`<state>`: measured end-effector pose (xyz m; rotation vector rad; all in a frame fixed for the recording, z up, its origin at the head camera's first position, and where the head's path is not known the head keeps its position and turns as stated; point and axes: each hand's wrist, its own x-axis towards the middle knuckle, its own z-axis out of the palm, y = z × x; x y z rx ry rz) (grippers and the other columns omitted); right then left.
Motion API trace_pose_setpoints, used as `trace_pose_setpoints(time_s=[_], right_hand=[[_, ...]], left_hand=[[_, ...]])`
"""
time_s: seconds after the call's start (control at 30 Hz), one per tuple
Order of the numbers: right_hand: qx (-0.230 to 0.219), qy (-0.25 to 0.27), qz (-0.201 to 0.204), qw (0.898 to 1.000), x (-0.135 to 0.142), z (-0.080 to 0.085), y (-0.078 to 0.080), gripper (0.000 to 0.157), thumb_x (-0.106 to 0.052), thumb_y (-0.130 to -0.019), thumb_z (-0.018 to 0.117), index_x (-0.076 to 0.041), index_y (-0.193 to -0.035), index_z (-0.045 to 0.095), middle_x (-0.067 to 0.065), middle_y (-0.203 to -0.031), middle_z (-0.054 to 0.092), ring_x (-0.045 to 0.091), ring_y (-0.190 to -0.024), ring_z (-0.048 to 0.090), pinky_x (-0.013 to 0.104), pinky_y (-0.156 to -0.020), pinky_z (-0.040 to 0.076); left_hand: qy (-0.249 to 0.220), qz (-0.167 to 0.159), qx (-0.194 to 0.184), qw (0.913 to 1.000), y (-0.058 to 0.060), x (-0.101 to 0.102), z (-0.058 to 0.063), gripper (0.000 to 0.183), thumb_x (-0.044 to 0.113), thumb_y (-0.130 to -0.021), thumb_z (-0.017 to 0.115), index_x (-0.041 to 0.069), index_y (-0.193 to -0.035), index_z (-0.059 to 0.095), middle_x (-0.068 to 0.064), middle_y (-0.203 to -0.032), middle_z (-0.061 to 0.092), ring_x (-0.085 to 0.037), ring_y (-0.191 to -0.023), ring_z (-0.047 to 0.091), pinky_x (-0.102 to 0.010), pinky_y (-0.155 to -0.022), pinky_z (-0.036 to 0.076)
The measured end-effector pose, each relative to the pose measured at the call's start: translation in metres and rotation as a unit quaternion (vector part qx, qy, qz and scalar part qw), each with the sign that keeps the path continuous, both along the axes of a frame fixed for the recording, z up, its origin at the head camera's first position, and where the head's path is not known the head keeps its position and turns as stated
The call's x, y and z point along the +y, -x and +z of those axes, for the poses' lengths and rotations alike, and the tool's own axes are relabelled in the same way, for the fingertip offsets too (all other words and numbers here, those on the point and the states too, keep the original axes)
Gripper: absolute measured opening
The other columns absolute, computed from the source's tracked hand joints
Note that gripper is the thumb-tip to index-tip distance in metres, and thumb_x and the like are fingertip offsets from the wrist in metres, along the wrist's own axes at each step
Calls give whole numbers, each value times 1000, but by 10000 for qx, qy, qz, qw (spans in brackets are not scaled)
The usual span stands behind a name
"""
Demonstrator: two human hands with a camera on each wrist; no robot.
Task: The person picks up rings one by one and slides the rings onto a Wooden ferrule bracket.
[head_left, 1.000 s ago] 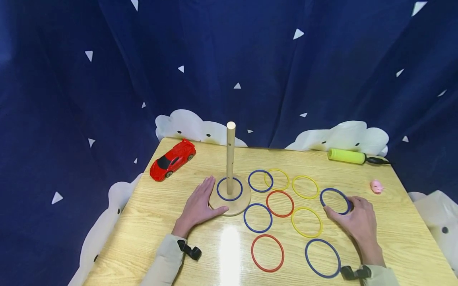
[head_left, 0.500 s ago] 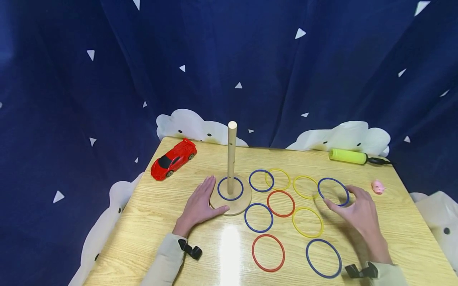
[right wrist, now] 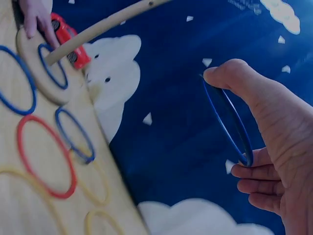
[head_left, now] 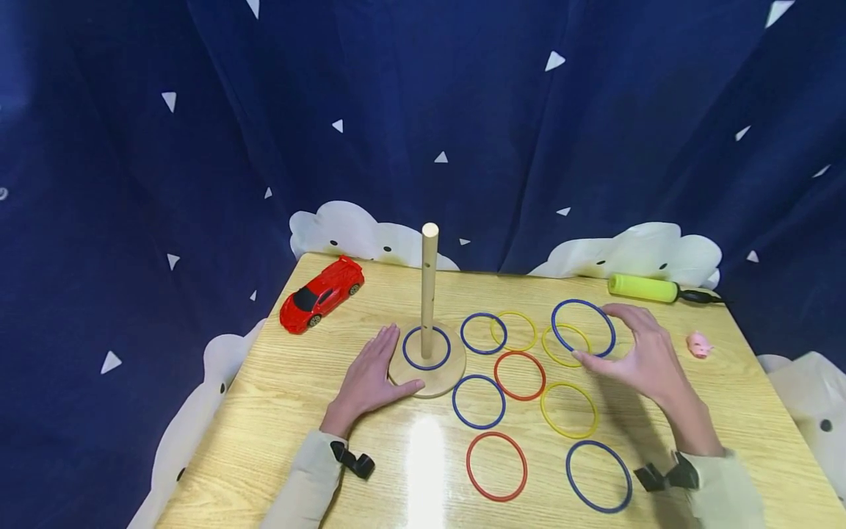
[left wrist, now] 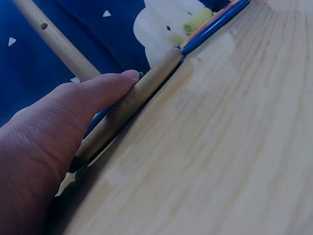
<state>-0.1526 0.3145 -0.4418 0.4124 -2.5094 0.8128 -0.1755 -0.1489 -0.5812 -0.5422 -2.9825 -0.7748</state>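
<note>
My right hand [head_left: 641, 360] pinches a blue ring [head_left: 576, 300] between thumb and fingers, holding it above the table over a yellow ring [head_left: 560, 362]. In the right wrist view the held ring [right wrist: 239, 123] is seen nearly edge-on. My left hand [head_left: 366, 382] rests against the left side of a round wooden base [head_left: 439, 386], fingers extended, thumb over the near rim. A wooden post [head_left: 428, 286] rises from that base. Another blue ring [head_left: 405, 347] lies around the post's foot. The left wrist view shows my thumb [left wrist: 110, 88] on the rim.
Several blue, red and yellow rings, such as a red ring [head_left: 497, 433], lie flat right of the base. A red toy car [head_left: 322, 294] stands back left. At the right are a yellow-green pump [head_left: 641, 287] and a small pink pig [head_left: 698, 344]. A dark blue curtain [head_left: 423, 110] hangs behind.
My right hand has lifted the blue ring off the table and carried it up and to the left, over a yellow ring. The left hand stays at the base.
</note>
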Motion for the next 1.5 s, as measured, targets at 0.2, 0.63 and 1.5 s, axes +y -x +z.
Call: trace_pose_setpoints(time_s=[0.2, 0.63, 1.5], right_hand=[[194, -46, 455, 9988, -17, 28, 18, 85, -27, -53, 100, -2, -127, 69, 17, -124, 70, 39, -120, 59, 35, -101, 42], [912, 95, 1447, 9852, -68, 86, 56, 84, -30, -50, 98, -1, -124, 71, 14, -122, 72, 32, -117, 62, 18, -100, 40], [1471, 280, 2844, 9469, -162, 155, 89, 82, -39, -56, 98, 0, -124, 72, 13, -119, 73, 27, -114, 63, 29, -101, 47]], left_hand=[[-62, -6, 76, 10000, 1, -1, 0, 123, 86, -80, 62, 10, -168, 20, -4, -175, 18, -20, -162, 12, -43, -130, 17], [-48, -4, 45, 10000, 2, 0, -2, 124, 88, -80, 60, 12, -168, 18, -2, -175, 17, -17, -162, 10, -41, -130, 16], [-36, -31, 31, 10000, 0, -1, 0, 124, 87, -80, 60, 11, -168, 18, -3, -175, 18, -18, -162, 10, -42, -130, 16]])
